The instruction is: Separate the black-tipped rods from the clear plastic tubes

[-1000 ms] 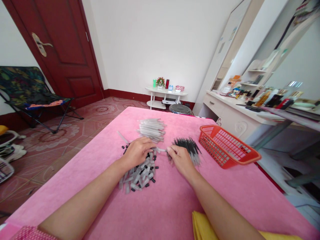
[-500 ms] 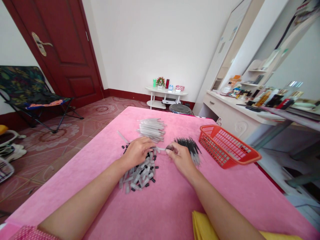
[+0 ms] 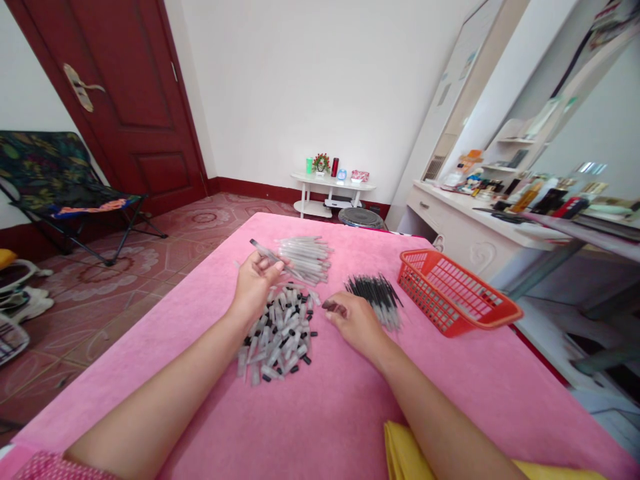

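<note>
Closest to me, a folded yellow cloth (image 3: 407, 453) lies under the person's right forearm on the pink tabletop (image 3: 300, 433). Beyond it, a loose heap of short clear and black caps (image 3: 283, 340) fills the space between the arms. At its right side the right hand (image 3: 357, 323) rests with fingers curled; a dark bit shows at its fingertips, but I can't tell whether it is gripped. That hand partly hides the black-tipped refills (image 3: 377, 293), and a red basket (image 3: 457, 297) sits just right of these. Past the heap, the left hand (image 3: 253, 287) pinches a slim tube (image 3: 265, 251) between thumb and fingers. It is translucent, slightly blurred, dark at its upper left end, and slants across the left edge of a bundle of pale clear tubes (image 3: 305, 257). Farther off stand a round lidded container (image 3: 360, 218) and a white shelf stand (image 3: 307, 179).
</note>
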`<action>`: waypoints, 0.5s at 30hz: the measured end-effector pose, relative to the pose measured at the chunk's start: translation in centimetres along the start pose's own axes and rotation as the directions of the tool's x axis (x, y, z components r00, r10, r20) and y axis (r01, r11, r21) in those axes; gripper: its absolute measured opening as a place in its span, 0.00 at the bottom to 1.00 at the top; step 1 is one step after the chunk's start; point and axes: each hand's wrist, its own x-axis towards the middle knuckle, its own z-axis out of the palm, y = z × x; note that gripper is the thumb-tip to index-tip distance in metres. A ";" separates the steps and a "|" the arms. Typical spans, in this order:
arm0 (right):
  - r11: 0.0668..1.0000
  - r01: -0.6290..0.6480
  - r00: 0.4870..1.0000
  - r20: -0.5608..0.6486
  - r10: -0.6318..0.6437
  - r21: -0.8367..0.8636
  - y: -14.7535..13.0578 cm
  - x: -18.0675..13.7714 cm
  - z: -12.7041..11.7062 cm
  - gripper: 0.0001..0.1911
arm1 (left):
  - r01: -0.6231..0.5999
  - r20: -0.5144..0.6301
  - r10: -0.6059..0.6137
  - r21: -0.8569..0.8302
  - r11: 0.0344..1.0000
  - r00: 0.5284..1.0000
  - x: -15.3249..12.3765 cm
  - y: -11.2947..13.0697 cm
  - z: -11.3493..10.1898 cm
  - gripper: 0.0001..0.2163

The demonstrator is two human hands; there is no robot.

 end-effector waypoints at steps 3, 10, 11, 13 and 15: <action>0.999 0.047 0.999 0.014 -0.046 -0.027 -0.1 0.0 0.1 0.15 | 0.160 -0.030 -0.169 -0.201 0.967 0.985 0.2 -0.3 -0.2 0.14; 0.975 0.143 0.988 0.075 -0.132 -0.170 0.1 0.2 1.1 0.24 | 0.270 -0.049 -0.302 -0.327 0.906 0.952 -0.1 -1.1 -0.2 0.10; 0.972 0.147 0.988 0.075 -0.135 -0.183 0.1 0.2 1.3 0.24 | 0.273 -0.048 -0.304 -0.324 0.906 0.951 -0.2 -1.1 -0.2 0.09; 0.972 0.140 0.990 0.055 -0.132 -0.191 0.2 0.3 1.5 0.22 | 0.281 -0.044 -0.309 -0.312 0.908 0.950 -0.3 -1.1 -0.1 0.09; 0.980 0.100 0.995 0.012 -0.099 -0.174 0.4 0.3 1.6 0.17 | 0.287 -0.044 -0.314 -0.299 0.910 0.948 -0.3 -1.1 0.0 0.09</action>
